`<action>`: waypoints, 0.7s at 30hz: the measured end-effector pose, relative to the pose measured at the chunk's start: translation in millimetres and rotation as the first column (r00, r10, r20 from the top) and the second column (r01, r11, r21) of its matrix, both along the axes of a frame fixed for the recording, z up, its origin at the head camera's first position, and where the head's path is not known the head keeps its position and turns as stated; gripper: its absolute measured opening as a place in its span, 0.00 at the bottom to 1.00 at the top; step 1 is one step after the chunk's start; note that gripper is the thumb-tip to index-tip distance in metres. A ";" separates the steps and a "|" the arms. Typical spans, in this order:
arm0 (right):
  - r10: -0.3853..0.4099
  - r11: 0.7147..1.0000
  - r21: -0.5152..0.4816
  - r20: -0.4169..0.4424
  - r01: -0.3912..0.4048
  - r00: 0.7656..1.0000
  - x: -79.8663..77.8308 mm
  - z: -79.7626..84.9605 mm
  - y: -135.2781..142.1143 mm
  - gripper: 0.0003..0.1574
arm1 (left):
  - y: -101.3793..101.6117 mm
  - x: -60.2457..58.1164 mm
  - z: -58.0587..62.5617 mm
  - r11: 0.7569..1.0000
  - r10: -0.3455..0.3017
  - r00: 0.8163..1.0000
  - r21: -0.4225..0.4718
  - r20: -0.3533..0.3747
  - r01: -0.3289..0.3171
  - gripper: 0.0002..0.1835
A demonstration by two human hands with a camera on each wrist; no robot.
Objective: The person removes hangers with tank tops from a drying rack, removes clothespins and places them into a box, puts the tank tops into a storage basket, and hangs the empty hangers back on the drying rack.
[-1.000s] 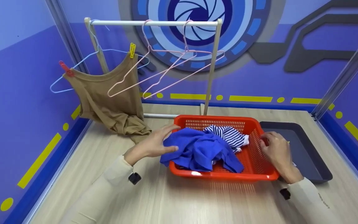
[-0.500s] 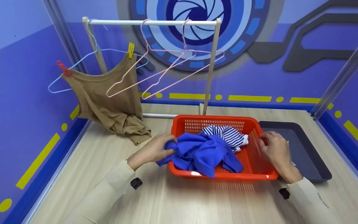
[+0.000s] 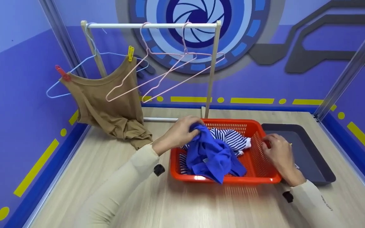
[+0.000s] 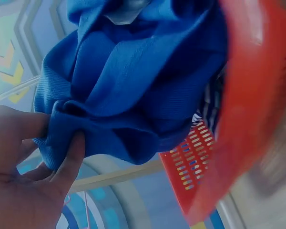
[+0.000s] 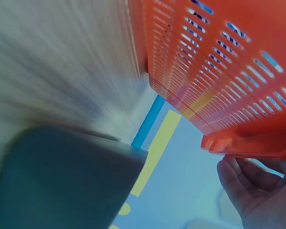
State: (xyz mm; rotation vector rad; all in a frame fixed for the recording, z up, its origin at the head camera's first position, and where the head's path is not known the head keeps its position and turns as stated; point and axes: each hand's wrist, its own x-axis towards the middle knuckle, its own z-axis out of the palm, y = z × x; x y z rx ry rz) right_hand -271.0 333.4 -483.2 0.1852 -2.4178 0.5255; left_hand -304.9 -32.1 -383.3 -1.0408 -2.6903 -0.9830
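Tabletop [image 3: 201, 209]: one basket [image 3: 252, 180]; left hand [image 3: 182, 131] pinching one garment [image 3: 212, 153].

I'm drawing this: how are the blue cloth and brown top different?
The blue cloth is bright; the brown top is duller. The left hand pinches the blue cloth, but a red clip and a yellow clip hold up the brown top. The blue cloth is bunched; the brown top hangs more spread out. Both are creased, without stripes.
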 end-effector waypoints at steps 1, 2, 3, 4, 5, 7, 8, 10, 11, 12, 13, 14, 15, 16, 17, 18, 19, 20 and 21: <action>0.001 1.000 0.003 -0.005 -0.001 1.000 -0.2 -0.4 0.1 0.07 | 4.5 -3.3 0.8 1.000 0.001 1.000 -0.007 -0.002 -0.001 0.12; 0.002 1.000 0.005 -0.011 -0.002 1.000 -0.3 -0.6 0.2 0.07 | 8.5 -6.8 1.0 1.000 0.003 1.000 -0.014 -0.006 -0.003 0.11; 0.002 1.000 0.008 -0.016 -0.002 1.000 -0.5 -0.9 0.2 0.07 | 11.8 -10.1 0.7 1.000 0.008 1.000 -0.023 -0.010 -0.008 0.11; 0.002 1.000 0.010 -0.020 -0.002 1.000 -0.5 -1.1 0.2 0.07 | 14.7 -13.7 0.0 0.999 0.011 1.000 -0.030 -0.017 -0.011 0.11; 0.002 1.000 0.011 -0.022 -0.001 1.000 -0.5 -1.2 0.2 0.06 | 17.2 -17.2 -1.0 0.999 0.011 1.000 -0.035 -0.024 -0.012 0.11; -0.001 1.000 0.016 -0.023 0.002 1.000 -0.5 -1.3 0.5 0.06 | 20.7 -23.7 -3.7 0.999 0.012 0.999 -0.035 -0.032 -0.013 0.12; -0.002 1.000 0.014 -0.018 0.002 1.000 -0.4 -1.2 0.7 0.07 | 21.8 -26.4 -5.0 0.999 0.016 0.999 -0.033 -0.032 -0.017 0.13; -0.003 1.000 0.010 -0.007 0.003 1.000 0.1 -0.8 0.8 0.07 | 22.9 -30.5 -7.2 1.000 0.020 0.999 -0.022 -0.029 -0.020 0.14; -0.004 1.000 0.007 -0.001 0.004 1.000 0.4 -0.4 1.0 0.07 | 23.1 -31.7 -7.8 1.000 0.022 0.999 -0.017 -0.024 -0.022 0.14; -0.006 1.000 0.005 0.005 0.006 1.000 0.7 -0.1 1.3 0.07 | 23.1 -32.4 -8.1 1.000 0.023 1.000 -0.014 -0.021 -0.023 0.14; -0.007 1.000 0.002 0.012 0.007 1.000 1.0 0.0 0.7 0.07 | 22.1 -32.3 -8.5 1.000 0.022 1.000 -0.009 -0.021 -0.022 0.14; -0.009 1.000 0.000 0.019 0.009 1.000 1.3 0.1 0.3 0.08 | 21.1 -31.7 -8.6 1.000 0.021 1.000 -0.006 -0.024 -0.021 0.14; -0.010 1.000 -0.003 0.024 0.010 1.000 1.5 0.2 -0.1 0.08 | 20.2 -30.3 -8.2 1.000 0.020 0.999 -0.006 -0.028 -0.020 0.14; -0.011 1.000 -0.005 0.029 0.011 1.000 1.6 0.2 -0.2 0.08 | 19.2 -28.2 -7.7 1.000 0.017 0.999 -0.011 -0.034 -0.017 0.15; -0.012 1.000 -0.006 0.031 0.012 0.999 1.7 0.3 -0.2 0.08 | 18.4 -25.4 -6.8 1.000 0.010 0.999 -0.020 -0.041 -0.011 0.15; -0.011 1.000 -0.006 0.031 0.011 0.999 1.6 0.4 -0.2 0.08 | 17.7 -21.9 -6.0 0.999 0.001 0.999 -0.033 -0.049 -0.003 0.16; -0.009 1.000 -0.006 0.031 0.010 0.999 1.6 0.4 -0.4 0.08 | 17.0 -18.1 -5.1 0.999 -0.011 0.998 -0.043 -0.054 0.009 0.17; -0.008 1.000 -0.005 0.029 0.008 1.000 1.3 0.2 -0.1 0.08 | 16.2 -13.9 -4.3 0.998 -0.023 0.998 -0.058 -0.057 0.020 0.17; -0.006 1.000 -0.005 0.025 0.006 1.000 1.0 -0.2 0.2 0.08 | 15.1 -9.4 -3.4 0.997 -0.037 0.998 -0.071 -0.060 0.032 0.18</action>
